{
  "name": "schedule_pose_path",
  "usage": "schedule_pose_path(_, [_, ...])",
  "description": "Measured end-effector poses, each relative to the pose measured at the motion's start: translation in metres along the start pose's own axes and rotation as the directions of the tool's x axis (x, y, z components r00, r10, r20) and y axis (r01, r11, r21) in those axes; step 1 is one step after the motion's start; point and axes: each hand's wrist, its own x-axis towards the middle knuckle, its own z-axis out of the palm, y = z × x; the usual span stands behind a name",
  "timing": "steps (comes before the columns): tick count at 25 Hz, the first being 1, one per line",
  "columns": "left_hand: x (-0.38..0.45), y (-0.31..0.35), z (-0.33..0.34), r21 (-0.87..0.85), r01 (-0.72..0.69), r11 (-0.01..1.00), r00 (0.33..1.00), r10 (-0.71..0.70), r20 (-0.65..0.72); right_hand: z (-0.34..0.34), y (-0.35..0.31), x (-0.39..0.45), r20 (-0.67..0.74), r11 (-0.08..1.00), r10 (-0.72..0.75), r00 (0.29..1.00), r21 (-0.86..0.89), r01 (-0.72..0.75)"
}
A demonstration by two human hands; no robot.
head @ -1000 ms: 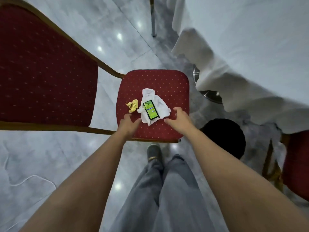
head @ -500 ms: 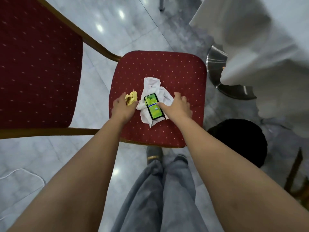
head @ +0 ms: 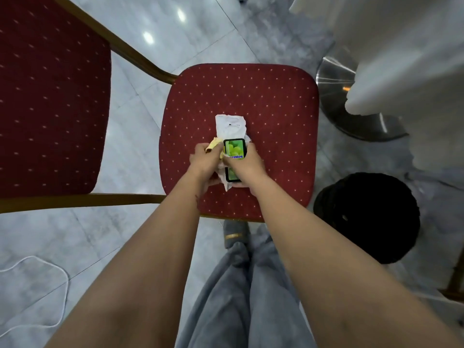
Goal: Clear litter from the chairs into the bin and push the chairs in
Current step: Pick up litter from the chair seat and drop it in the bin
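A red dotted chair seat [head: 263, 101] lies below me, its padded back [head: 50, 96] to the left. On the seat is a crumpled white tissue [head: 229, 125] with a green mint box [head: 234, 148] on top. My left hand [head: 204, 159] grips a crumpled yellow wrapper [head: 213, 144] pressed against the box's left side. My right hand [head: 244, 165] curls round the green box and the tissue under it. Both hands meet over the seat's middle. A black round bin [head: 369, 217] stands on the floor to the right of the seat.
A white tablecloth [head: 414, 59] hangs at the upper right over a shiny metal table base [head: 336, 96]. A white cable [head: 60, 277] loops on the marble floor at lower left. My grey trouser legs and a shoe [head: 234, 234] are just behind the seat's near edge.
Both hands have come together over the litter. The left hand closed on the yellow wrapper and brought it to the box; the right hand wrapped round the box and tissue.
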Motion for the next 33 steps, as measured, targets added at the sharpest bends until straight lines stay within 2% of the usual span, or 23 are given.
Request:
schedule_pose_path(2, [-0.009, 0.002, 0.007, -0.079, 0.058, 0.995, 0.996, -0.052, 0.068, -0.002, 0.003, -0.005, 0.055, 0.983, 0.037, 0.998, 0.176, -0.047])
schedule_pose_path(8, [-0.042, 0.007, 0.028, -0.048, 0.064, 0.997, 0.979, -0.053, 0.196, -0.045, 0.025, -0.035, 0.061, 0.939, 0.070, 0.996, 0.333, -0.087])
schedule_pose_path(13, [-0.080, 0.007, 0.080, 0.037, 0.079, 0.996, 0.940, -0.087, 0.330, -0.104, 0.060, -0.072, -0.050, 0.885, 0.150, 0.987, 0.451, -0.112])
schedule_pose_path(19, [-0.144, -0.006, 0.189, 0.214, 0.071, 0.974, 0.877, -0.163, 0.451, -0.198, 0.143, -0.111, -0.211, 0.860, 0.235, 0.949, 0.501, -0.102])
schedule_pose_path(24, [-0.172, -0.045, 0.294, 0.361, 0.015, 0.932, 0.889, -0.178, 0.423, -0.278, 0.224, -0.121, -0.225, 0.827, 0.341, 0.913, 0.533, -0.178])
schedule_pose_path(27, [-0.170, -0.066, 0.344, 0.382, -0.021, 0.924, 0.900, -0.149, 0.411, -0.308, 0.259, -0.110, -0.207, 0.800, 0.378, 0.902, 0.564, -0.206])
schedule_pose_path(33, [-0.145, -0.090, 0.399, 0.406, 0.006, 0.914, 0.904, -0.179, 0.389, -0.336, 0.303, -0.072, -0.177, 0.808, 0.383, 0.907, 0.541, -0.236])
